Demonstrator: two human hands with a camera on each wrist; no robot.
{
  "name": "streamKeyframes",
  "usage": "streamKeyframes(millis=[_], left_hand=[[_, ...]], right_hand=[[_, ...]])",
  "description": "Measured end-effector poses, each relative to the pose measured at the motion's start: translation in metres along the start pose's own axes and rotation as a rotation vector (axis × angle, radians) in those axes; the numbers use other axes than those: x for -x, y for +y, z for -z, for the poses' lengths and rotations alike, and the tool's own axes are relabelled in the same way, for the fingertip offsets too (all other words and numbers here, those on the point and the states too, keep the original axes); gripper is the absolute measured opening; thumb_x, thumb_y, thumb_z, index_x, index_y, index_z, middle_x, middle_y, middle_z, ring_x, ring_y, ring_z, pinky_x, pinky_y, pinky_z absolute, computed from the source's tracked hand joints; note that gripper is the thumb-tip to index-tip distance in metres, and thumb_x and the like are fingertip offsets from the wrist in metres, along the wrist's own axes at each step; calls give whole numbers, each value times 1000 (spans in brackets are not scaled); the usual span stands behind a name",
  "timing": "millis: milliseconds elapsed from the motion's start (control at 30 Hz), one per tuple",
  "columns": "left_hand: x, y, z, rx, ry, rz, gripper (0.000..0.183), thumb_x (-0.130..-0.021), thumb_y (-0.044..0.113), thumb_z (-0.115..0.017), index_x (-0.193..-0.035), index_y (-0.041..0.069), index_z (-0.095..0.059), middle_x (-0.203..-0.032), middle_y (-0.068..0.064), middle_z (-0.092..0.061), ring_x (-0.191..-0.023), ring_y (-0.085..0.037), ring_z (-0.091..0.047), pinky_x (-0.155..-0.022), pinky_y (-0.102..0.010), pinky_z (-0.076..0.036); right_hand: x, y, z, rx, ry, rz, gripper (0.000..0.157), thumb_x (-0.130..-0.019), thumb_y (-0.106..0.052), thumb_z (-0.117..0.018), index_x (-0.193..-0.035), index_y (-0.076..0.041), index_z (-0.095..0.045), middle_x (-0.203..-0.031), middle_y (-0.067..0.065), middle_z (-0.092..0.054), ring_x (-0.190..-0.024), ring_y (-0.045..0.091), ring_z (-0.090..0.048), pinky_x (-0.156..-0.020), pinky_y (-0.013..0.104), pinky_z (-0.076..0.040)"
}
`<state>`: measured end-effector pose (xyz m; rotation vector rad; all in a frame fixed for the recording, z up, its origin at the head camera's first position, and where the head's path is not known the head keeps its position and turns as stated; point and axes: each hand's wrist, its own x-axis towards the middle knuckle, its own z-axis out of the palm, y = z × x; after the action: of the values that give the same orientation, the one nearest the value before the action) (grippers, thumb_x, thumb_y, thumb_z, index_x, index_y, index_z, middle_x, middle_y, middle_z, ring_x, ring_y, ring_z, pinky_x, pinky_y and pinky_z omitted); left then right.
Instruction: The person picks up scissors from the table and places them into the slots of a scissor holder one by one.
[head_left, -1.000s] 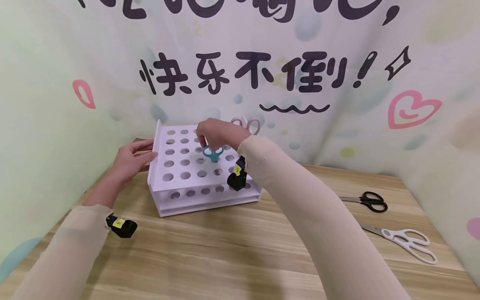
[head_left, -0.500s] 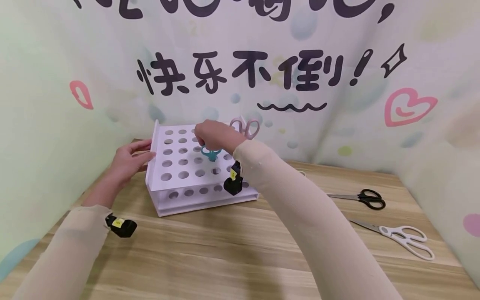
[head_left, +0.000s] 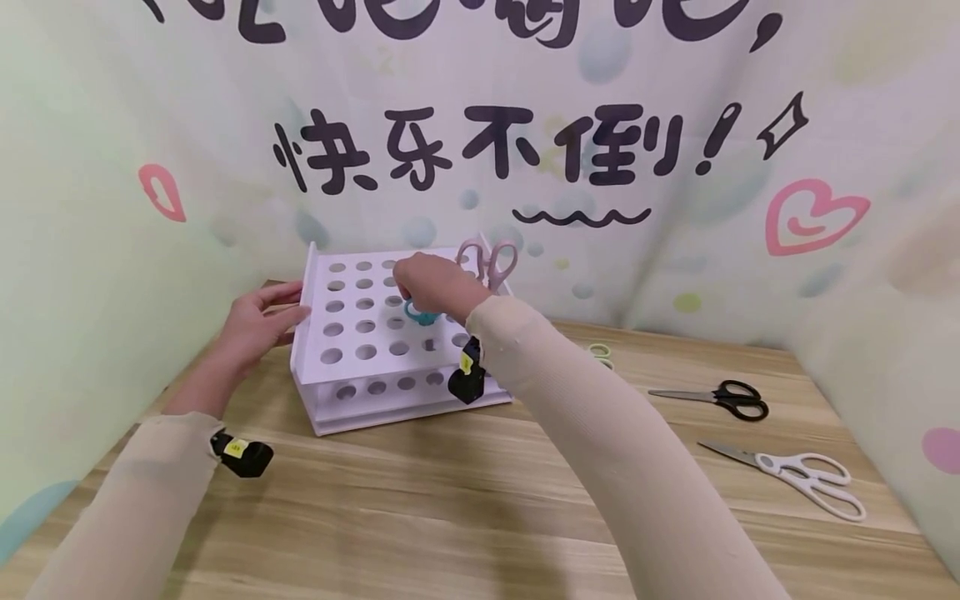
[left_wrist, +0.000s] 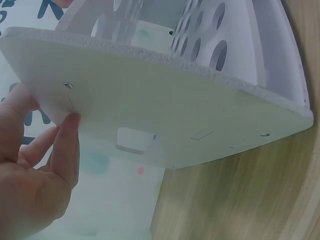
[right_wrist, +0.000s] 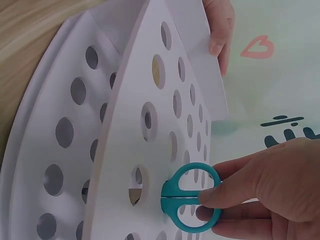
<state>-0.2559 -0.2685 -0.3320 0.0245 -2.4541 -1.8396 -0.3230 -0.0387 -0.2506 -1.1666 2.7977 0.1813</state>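
A white rack (head_left: 381,333) with round holes in its two tiers stands at the back left of the table. My left hand (head_left: 255,325) holds the edge of its left side panel, thumb over the edge and fingers at the outer face (left_wrist: 120,100). My right hand (head_left: 438,285), above the top tier, pinches the loop handles of teal scissors (right_wrist: 172,197). They stand handles up, with the handle base close to the upper plate and the blades mostly hidden below it. Pink-handled scissors (head_left: 487,265) stand at the rack's right rear, partly hidden by my right hand and sleeve.
Right of the rack, black-handled scissors (head_left: 738,400) and white-handled scissors (head_left: 810,481) lie on the wooden table (head_left: 375,517). Pale green handles (head_left: 600,353) show beyond my right sleeve. A printed cloth (head_left: 570,275) hangs close behind the rack.
My right hand has come down slightly, and the teal handles sit lower against the upper plate. The pale green handles have come into sight beside the right sleeve. My left hand keeps its place.
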Motion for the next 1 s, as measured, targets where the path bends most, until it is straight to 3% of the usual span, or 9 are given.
streamKeyframes(millis=[400,700,1000], left_hand=[[1,3,-6,-37,4,2,60,-92,23,-55,-142,2,-30,-131,-18,-39,-85,5,-52,-71,-19,-51],[2,2,-4,-34,9,1,62,-92,24,-56,-142,1,-29,-127,-13,-41,-84,7,-52,-70,-18,-51],[3,2,-4,-34,13,0,61,-92,23,-55,-142,0,-28,-133,-20,-35,-83,8,-51,-71,-18,-51]], right_hand=[[21,1,17,-106,61,-7,31,-82,5,-55,-109,-9,-62,-112,2,-58,-93,15,-51,-78,24,-45],[53,4,35,-196,152,53,27,-84,-6,-60,-108,-15,-64,-87,-2,-58,-79,12,-52,-63,23,-45],[96,17,37,-265,189,91,22,-85,-12,-62,-107,-14,-64,-86,-3,-60,-71,11,-56,-62,22,-46]])
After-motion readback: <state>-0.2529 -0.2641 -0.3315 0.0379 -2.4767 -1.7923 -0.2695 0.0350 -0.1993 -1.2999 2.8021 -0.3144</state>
